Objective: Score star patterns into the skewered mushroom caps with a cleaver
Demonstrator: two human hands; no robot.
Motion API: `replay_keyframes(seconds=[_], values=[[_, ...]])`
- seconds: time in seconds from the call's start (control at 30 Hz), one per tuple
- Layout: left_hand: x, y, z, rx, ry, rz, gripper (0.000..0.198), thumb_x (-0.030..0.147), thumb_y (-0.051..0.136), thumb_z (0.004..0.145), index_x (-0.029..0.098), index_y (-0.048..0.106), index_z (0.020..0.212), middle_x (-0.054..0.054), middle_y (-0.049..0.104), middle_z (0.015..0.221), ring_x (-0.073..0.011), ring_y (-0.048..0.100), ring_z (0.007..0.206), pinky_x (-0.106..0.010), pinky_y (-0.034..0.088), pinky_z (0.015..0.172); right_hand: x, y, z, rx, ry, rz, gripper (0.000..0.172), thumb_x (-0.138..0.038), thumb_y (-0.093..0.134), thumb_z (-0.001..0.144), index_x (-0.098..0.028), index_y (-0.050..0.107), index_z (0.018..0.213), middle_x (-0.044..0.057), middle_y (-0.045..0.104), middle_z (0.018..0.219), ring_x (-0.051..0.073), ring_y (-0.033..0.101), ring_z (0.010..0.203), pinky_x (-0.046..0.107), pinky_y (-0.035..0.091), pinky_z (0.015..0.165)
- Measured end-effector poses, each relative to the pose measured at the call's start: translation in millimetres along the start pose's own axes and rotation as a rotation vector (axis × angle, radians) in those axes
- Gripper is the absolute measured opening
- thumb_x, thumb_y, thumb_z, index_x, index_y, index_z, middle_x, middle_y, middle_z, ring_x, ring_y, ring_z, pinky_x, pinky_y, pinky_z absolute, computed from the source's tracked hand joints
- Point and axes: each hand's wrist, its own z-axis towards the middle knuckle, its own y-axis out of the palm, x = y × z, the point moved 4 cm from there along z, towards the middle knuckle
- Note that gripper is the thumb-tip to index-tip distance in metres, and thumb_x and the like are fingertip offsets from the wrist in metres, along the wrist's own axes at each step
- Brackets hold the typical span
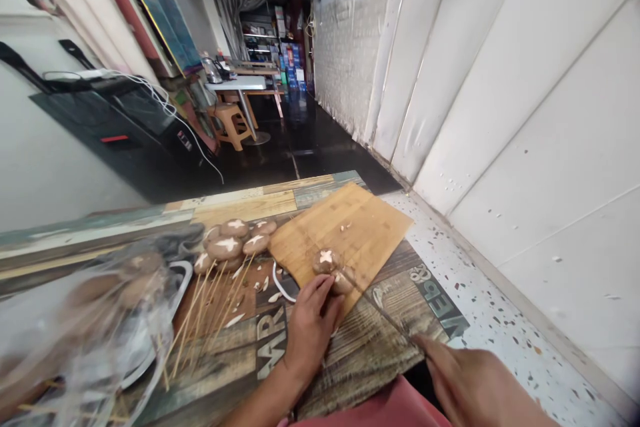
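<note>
My left hand point(311, 320) rests at the near edge of a bamboo cutting board point(345, 230), fingers curled on a brown mushroom point(342, 282). A second mushroom point(325, 259), scored with a white cross, lies just beyond it on the board. My right hand point(475, 383) is closed at the lower right around a thin knife point(387, 317). The blade runs up and left toward the held mushroom.
Several cross-cut mushrooms on bamboo skewers point(227, 247) lie left of the board on a patterned table point(400, 307). A clear plastic bag point(75, 320) covers a metal tray point(175, 280) at far left. White mushroom trimmings scatter between. A wall stands right; an orange stool point(233, 123) beyond.
</note>
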Motion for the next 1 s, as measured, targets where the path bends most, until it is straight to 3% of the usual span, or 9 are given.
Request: replay_keyframes(seconds=[0.07, 0.13, 0.3, 0.47, 0.67, 0.83, 1.0], values=[[2, 0.7, -1, -0.011, 0.019, -0.056, 0.02, 0.022, 0.058, 0.084, 0.019, 0.068, 0.101, -0.008, 0.069, 0.099, -0.0228, 0.065, 0.096, -0.041, 0.055, 0.086, -13, 10, -7, 0.054, -0.146, -0.24, 0.034, -0.002, 0.028, 0.086, -0.004, 0.053, 0.108, 0.015, 0.073, 0.076, 0.019, 0.063, 0.048, 0.026, 0.046, 0.041], [3, 1.9, -3, -0.026, -0.004, -0.156, 0.018, 0.019, 0.057, 0.082, 0.019, 0.068, 0.096, -0.007, 0.07, 0.09, -0.0222, 0.066, 0.089, -0.04, 0.055, 0.083, -21, 17, -11, 0.027, -0.218, -0.403, 0.039, 0.002, 0.033, 0.078, 0.001, 0.052, 0.112, 0.02, 0.073, 0.088, 0.022, 0.066, 0.054, 0.029, 0.05, 0.043], [0, 3.5, -8, 0.013, -0.118, -0.328, 0.008, 0.018, 0.062, 0.074, 0.018, 0.065, 0.081, -0.005, 0.069, 0.076, -0.0201, 0.066, 0.071, -0.036, 0.057, 0.072, -33, 15, -9, -0.04, -0.244, -0.569, 0.04, 0.001, 0.042, 0.071, 0.001, 0.06, 0.107, 0.022, 0.073, 0.09, 0.022, 0.061, 0.045, 0.031, 0.045, 0.034], [-1, 6.3, -6, -0.065, -0.189, -0.408, 0.009, 0.021, 0.062, 0.076, 0.018, 0.065, 0.084, -0.004, 0.07, 0.073, -0.0192, 0.066, 0.065, -0.033, 0.057, 0.063, -40, 8, -2, -0.089, -0.216, -0.612, 0.037, -0.003, 0.046, 0.072, 0.001, 0.063, 0.105, 0.021, 0.074, 0.092, 0.022, 0.063, 0.046, 0.029, 0.048, 0.034], [-4, 3.4, -6, -0.024, -0.085, -0.239, 0.017, 0.019, 0.062, 0.075, 0.017, 0.067, 0.091, -0.007, 0.071, 0.083, -0.0235, 0.068, 0.081, -0.041, 0.055, 0.08, -42, 10, 0, -0.116, -0.208, -0.624, 0.039, -0.002, 0.047, 0.071, 0.0, 0.065, 0.105, 0.022, 0.073, 0.095, 0.022, 0.064, 0.048, 0.028, 0.047, 0.034], [-6, 4.4, -7, -0.058, -0.082, -0.229, 0.033, 0.016, 0.061, 0.076, 0.016, 0.063, 0.109, -0.008, 0.071, 0.092, -0.0243, 0.067, 0.09, -0.04, 0.056, 0.08, -40, 13, -2, -0.071, -0.199, -0.595, 0.041, 0.0, 0.044, 0.069, 0.002, 0.064, 0.104, 0.026, 0.072, 0.094, 0.023, 0.062, 0.045, 0.03, 0.043, 0.032], [-4, 1.0, -6, -0.003, -0.015, -0.171, 0.037, 0.019, 0.063, 0.075, 0.017, 0.062, 0.113, -0.011, 0.069, 0.103, -0.0274, 0.064, 0.101, -0.046, 0.053, 0.089, -41, 14, -3, -0.106, -0.195, -0.619, 0.042, 0.002, 0.043, 0.068, 0.002, 0.063, 0.105, 0.025, 0.072, 0.093, 0.024, 0.062, 0.045, 0.031, 0.042, 0.033]])
